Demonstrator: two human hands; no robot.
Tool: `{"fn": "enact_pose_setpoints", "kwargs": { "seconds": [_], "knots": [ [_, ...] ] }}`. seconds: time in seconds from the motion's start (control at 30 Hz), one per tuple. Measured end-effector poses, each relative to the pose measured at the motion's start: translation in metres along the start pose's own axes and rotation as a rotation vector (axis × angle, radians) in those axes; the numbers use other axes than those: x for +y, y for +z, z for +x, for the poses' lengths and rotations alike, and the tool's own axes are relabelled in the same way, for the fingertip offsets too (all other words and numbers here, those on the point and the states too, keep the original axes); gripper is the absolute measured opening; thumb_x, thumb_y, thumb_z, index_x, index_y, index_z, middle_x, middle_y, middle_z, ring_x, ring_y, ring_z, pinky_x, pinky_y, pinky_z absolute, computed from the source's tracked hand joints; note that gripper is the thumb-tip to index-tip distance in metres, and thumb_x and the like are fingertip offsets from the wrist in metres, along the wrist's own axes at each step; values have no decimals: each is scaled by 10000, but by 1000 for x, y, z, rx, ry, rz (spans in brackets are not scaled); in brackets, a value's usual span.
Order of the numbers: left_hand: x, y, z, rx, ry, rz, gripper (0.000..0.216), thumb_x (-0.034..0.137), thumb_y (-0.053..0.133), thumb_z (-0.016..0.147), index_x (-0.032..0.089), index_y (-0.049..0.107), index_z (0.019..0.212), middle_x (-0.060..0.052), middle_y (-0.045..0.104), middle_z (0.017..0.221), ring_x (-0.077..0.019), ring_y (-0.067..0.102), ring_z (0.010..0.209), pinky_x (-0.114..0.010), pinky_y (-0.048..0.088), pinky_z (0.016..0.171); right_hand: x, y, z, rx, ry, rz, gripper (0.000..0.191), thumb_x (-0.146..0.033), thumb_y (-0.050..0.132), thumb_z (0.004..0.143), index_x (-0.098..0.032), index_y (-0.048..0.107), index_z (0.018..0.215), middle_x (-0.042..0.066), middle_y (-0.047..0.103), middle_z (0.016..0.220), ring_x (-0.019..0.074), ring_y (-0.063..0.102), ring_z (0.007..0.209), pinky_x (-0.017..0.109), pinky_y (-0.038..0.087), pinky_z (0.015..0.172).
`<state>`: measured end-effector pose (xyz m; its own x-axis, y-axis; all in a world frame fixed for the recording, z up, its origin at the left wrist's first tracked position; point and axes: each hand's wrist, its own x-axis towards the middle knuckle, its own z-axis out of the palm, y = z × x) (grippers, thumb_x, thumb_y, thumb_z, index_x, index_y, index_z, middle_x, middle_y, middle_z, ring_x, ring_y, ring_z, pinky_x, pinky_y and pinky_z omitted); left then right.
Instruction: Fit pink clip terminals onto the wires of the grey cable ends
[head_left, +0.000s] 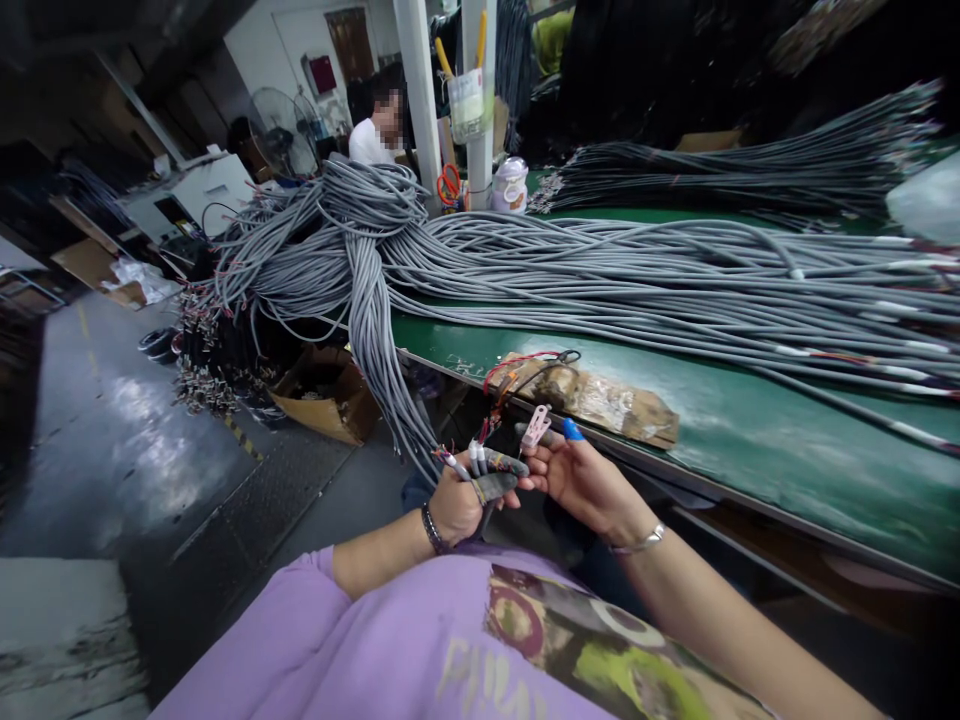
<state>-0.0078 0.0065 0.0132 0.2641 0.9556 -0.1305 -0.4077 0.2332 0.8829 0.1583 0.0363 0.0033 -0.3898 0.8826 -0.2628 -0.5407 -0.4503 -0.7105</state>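
My left hand (457, 502) is closed around several grey cables (474, 462) with white bands near their ends and thin coloured wires sticking out. Grey covers sit on some of its fingers. Just to the right, my right hand (589, 490) has its palm turned up and its thumb apart, with a blue cover on the thumb tip. Its lower fingertips nearly meet those of my left hand. A pink clip (536, 427) shows at the right index finger; whether the finger supports it I cannot tell. Dark red wires (491, 425) hang behind the hands.
On the green table (750, 460) lie long bundles of grey cable (600, 260), some draped over its near edge. A tape-wrapped board (600, 400) with red and black leads is at that edge. Orange scissors (448, 185) hang by a post. A person (371, 140) is behind.
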Motion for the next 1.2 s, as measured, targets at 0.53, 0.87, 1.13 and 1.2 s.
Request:
{"fn": "enact_pose_setpoints", "kwargs": {
  "seconds": [0.53, 0.87, 1.13, 1.2],
  "knots": [
    [-1, 11, 19, 2, 20, -69, 303, 328, 818, 562, 108, 709, 740, -81, 707, 661, -105, 568, 451, -201, 323, 425, 3, 9, 18, 16, -186, -27, 450, -648, 605, 754, -199, 629, 775, -12, 548, 555, 134, 459, 428, 311, 446, 468],
    [-5, 5, 15, 14, 3, -76, 300, 327, 816, 567, 114, 715, 753, -75, 708, 666, -101, 563, 442, -200, 326, 420, 8, 0, 12, 66, -97, 91, 479, -675, 633, 708, -197, 634, 742, 7, 609, 653, 129, 544, 542, 259, 470, 505],
    [-18, -4, 11, 26, -105, 18, 352, 371, 786, 648, 105, 729, 872, -106, 722, 743, -129, 632, 559, -198, 358, 488, 9, -25, -5, 253, -84, 26, 393, -595, 715, 682, -205, 678, 707, 35, 675, 724, 125, 587, 585, 243, 510, 550],
    [-23, -3, 13, 33, -117, 30, 374, 398, 770, 669, 110, 733, 904, -119, 729, 798, -163, 666, 663, -217, 418, 564, 8, -28, -13, 304, -111, -35, 396, -580, 761, 630, -200, 692, 718, 31, 675, 720, 117, 574, 574, 237, 508, 541]
  ]
}}
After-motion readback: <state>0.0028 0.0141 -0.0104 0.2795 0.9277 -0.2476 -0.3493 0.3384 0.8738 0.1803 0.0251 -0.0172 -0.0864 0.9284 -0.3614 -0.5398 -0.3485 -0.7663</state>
